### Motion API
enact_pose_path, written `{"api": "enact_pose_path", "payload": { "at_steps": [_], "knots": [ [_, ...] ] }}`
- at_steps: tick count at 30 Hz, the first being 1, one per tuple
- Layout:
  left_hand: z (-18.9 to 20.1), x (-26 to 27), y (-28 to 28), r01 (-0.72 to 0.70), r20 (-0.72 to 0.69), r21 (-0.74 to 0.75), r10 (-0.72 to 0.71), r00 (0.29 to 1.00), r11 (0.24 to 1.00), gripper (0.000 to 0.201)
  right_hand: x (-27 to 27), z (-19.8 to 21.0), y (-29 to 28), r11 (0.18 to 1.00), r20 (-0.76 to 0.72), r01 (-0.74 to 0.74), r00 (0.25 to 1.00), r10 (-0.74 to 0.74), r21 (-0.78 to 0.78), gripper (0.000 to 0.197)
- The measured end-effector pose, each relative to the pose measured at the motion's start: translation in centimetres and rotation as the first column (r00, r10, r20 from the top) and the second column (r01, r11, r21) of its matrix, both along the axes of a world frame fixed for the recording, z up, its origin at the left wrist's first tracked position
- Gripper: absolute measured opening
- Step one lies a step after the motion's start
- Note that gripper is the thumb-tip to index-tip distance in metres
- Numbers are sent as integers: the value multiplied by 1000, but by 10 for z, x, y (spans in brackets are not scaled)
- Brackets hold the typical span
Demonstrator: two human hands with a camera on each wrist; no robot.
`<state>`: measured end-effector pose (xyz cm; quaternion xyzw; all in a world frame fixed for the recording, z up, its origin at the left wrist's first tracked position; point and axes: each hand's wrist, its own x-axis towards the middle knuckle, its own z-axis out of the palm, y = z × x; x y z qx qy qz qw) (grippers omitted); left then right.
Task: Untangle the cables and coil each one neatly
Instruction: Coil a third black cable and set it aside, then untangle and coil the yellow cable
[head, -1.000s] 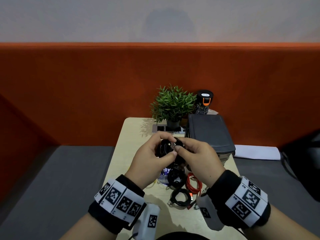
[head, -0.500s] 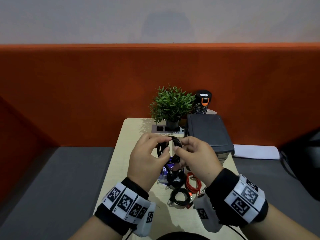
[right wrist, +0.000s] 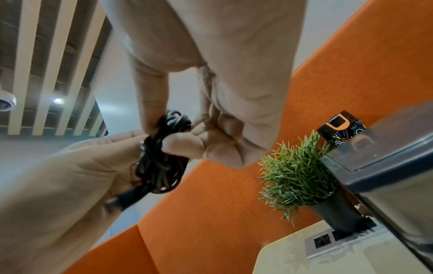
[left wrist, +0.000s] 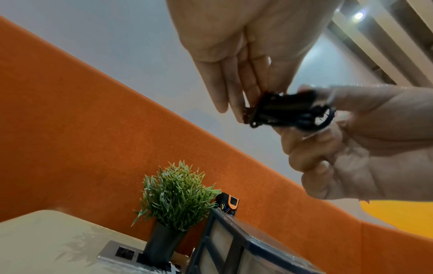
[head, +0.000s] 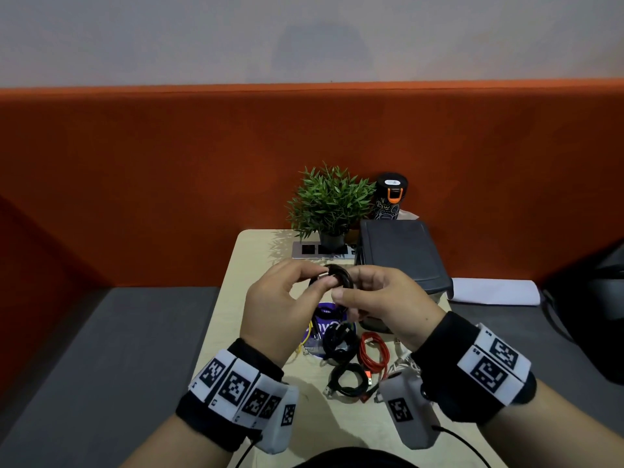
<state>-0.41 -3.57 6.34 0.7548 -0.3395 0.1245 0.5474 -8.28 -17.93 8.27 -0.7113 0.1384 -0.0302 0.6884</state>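
Orange padded panels back a pale table [head: 266,251], with grey seating on both sides of it. Both hands are raised above the table, close together, sharing 1 black coil [head: 334,276]. The left hand [head: 273,312] pinches the coil's near-left edge between thumb and forefinger, its other fingers curled loosely behind. In the left wrist view those fingers [left wrist: 236,89] reach down onto the coil [left wrist: 288,111]. The right hand [head: 388,305] grips the coil's right side, thumb in front and fingers wrapped behind. The right wrist view shows its thumb and forefinger squeezing the bundled strands [right wrist: 164,148], with a plug end hanging blurred below.

Below the hands, on the table, lie the other cables: a second black coil [head: 337,339] sits on a purple disc [head: 324,310], with a thin yellow wire [head: 305,339] just left of it. A red cable [head: 373,354] lies under the right hand, folded in long loops. Nearer the wrists rests a third black coil [head: 347,380], touching the red cable's end. A white cable [head: 401,361] shows partly beneath the right wrist.

Beyond the hands stand a potted plant [head: 329,204] on a socket strip [head: 314,249], a dark box [head: 401,255] beyond the right hand, and a black bottle [head: 390,197] behind it.
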Motion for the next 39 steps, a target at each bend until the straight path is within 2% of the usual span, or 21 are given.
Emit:
{"api": "enact_pose_path", "payload": {
  "at_steps": [3,5,7,10,12,14,17,19,22,24,26,30,35,37,39],
  "knots": [
    [1,2,0,12,-197,-28,-17,980,1000,10,-1,-5,-3,999,17,30,999,-30,-10,8],
    [-2,5,0,22,-363,-76,-48,930,997,14,-3,-10,-6,999,7,42,999,-42,-27,5],
    [-5,8,1,4,-524,-157,-87,848,988,9,-6,-16,-10,999,-22,37,999,-38,-14,5],
    [-7,10,1,-50,-719,-294,-186,670,954,4,-8,-22,-12,1000,-51,25,998,-25,2,6],
    [-7,11,0,-79,-780,-329,-223,584,941,5,-7,-24,-12,1000,-44,18,999,-19,-17,7],
    [-9,12,0,-66,-801,-329,-241,548,942,6,-7,-26,-12,999,-35,15,999,-16,-39,8],
    [-12,16,3,38,-786,-235,-213,580,971,7,-6,-28,-14,995,-28,11,999,-14,-98,13],
    [-12,18,3,128,-792,-196,-234,564,972,7,-5,-32,-13,989,-24,-4,1000,1,-148,19],
    [-15,21,3,193,-803,-166,-246,542,967,6,-3,-39,-10,976,-20,-49,999,46,-212,46],
    [-20,23,2,201,-805,-136,-227,549,970,7,-2,-41,-7,960,-41,-83,996,74,-267,54],
    [-26,25,0,213,-803,-118,-220,554,970,11,-1,-42,-5,959,-61,-77,996,63,-274,50],
    [-43,27,-4,236,-784,-58,-191,591,970,4,1,-52,-7,969,-98,-7,995,-18,-246,35],
    [-72,30,-3,307,-803,21,-167,572,951,3,2,-73,-12,968,-207,30,975,-83,-250,26],
    [-84,35,2,303,-781,90,-122,612,949,7,4,-85,-16,967,-250,112,953,-169,-227,22],
    [-96,42,10,240,-712,195,-32,702,951,10,8,-96,-19,970,-295,191,928,-229,-151,21]
  ]
}}
